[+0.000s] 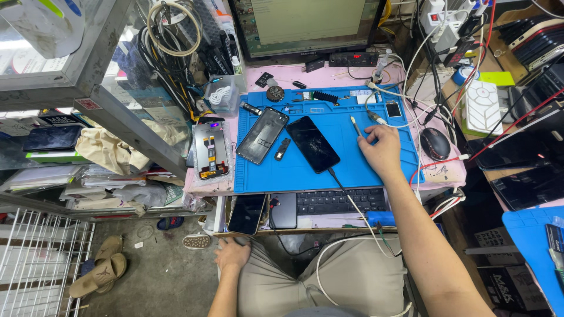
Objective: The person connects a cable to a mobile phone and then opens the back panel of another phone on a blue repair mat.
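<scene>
Tweezers are lying on the blue mat, touching the right hand's fingertips. At seven o'clock, the left hand is resting released on the knee. At centre, a black phone is lying cabled; the right hand is lying open at three o'clock.

Blue work mat: matt rubbery sheet, smooth, moulded tray pockets along its 12 o'clock edge. Phone on it: glossy black glass, hairline cracks catching light. Second phone at its 9 o'clock: glossy dark back. Thin tool by the right hand fingers: bright metal tip. Counter under the mat: pale pink, worn, scuffed. Mouse at 3 o'clock: shiny black plastic. Keyboard: matt black plastic. Trousers under left hand: khaki woven cloth, matt. Floor: rough grey concrete
</scene>
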